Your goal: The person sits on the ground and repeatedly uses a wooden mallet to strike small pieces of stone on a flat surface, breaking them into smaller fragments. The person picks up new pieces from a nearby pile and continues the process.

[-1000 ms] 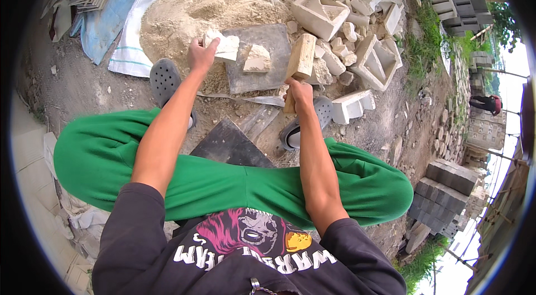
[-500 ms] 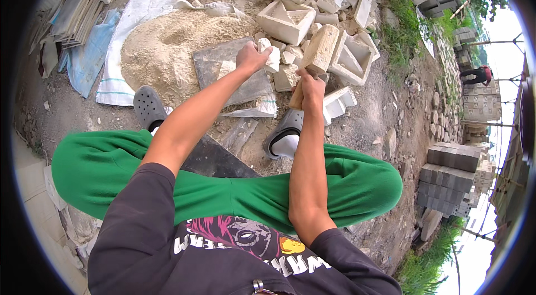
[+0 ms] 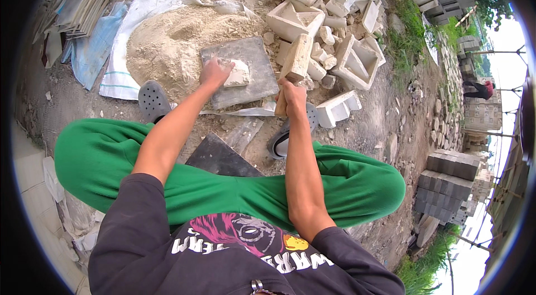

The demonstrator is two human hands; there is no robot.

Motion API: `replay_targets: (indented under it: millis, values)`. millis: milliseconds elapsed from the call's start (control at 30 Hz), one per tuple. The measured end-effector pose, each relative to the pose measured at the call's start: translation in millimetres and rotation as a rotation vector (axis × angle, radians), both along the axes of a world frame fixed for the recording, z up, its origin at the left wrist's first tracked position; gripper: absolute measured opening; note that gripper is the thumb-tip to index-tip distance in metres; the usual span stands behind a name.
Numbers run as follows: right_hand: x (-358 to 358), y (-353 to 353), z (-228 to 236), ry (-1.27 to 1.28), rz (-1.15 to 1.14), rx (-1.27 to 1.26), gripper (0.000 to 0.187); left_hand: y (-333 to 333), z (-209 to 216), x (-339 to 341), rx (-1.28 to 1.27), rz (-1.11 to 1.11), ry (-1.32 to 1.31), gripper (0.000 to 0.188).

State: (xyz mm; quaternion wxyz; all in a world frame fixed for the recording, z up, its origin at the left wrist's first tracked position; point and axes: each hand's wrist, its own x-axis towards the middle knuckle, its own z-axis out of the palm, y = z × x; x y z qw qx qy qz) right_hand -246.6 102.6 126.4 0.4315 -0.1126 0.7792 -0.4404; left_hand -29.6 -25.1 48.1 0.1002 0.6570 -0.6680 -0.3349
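A wooden mallet [image 3: 297, 59] is gripped by the handle in my right hand [image 3: 294, 96], its blocky head raised beside the dark slab [image 3: 259, 80]. On that slab lies a pale broken chunk [image 3: 239, 75]. My left hand [image 3: 215, 72] is closed at the chunk's left edge, with its fingertips against it; part of the grip is hidden. A heap of pale crushed powder [image 3: 162, 43] spreads on a white woven sack [image 3: 118, 74] just beyond my left hand.
Broken hollow pale blocks [image 3: 354, 60] and rubble pile up at the far right of the slab. A dark flat board [image 3: 218, 156] lies between my legs. Thin panels [image 3: 84, 7] are stacked at far left. Grey blocks [image 3: 446, 183] stand right; a person [image 3: 480, 90] bends in the distance.
My left hand has moved left from the rubble side to the chunk on the slab. My right hand and the mallet have shifted slightly left and nearer.
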Motion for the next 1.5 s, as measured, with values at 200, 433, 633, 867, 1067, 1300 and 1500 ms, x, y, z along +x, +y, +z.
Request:
replay_targets:
  millis: [200,433,633,867,1067,1300,1500]
  values:
    - [55.3,3.5,-27.5,-0.118,0.106,0.098,0.032,40.0,11.7,-24.0,0.075,-0.070,-0.135,0.108]
    - [81.2,5.3,-32.9,-0.141,0.091,0.107,0.028,32.8,15.2,-36.2,0.014,-0.128,-0.208,0.096]
    - [80.1,13.3,-40.2,0.039,0.202,0.227,0.035,5.4,-5.2,1.2,-0.048,-0.406,-0.264,0.093]
    - [103.4,21.6,-88.0,-0.007,0.004,0.152,0.031,14.7,-17.1,34.4,-0.178,-0.365,-0.107,0.091]
    - [123.2,7.4,-113.6,-0.116,-0.150,-0.043,0.016,21.9,-33.8,25.5,-0.044,0.182,0.036,0.079]
    - [99.5,-3.7,-80.4,-0.091,-0.075,0.137,0.031,10.4,-47.9,29.8,0.065,0.284,0.179,0.066]
    - [80.4,-20.3,-39.9,-0.044,0.158,-0.103,0.023,12.2,-55.8,49.4,0.074,0.285,0.324,0.056]
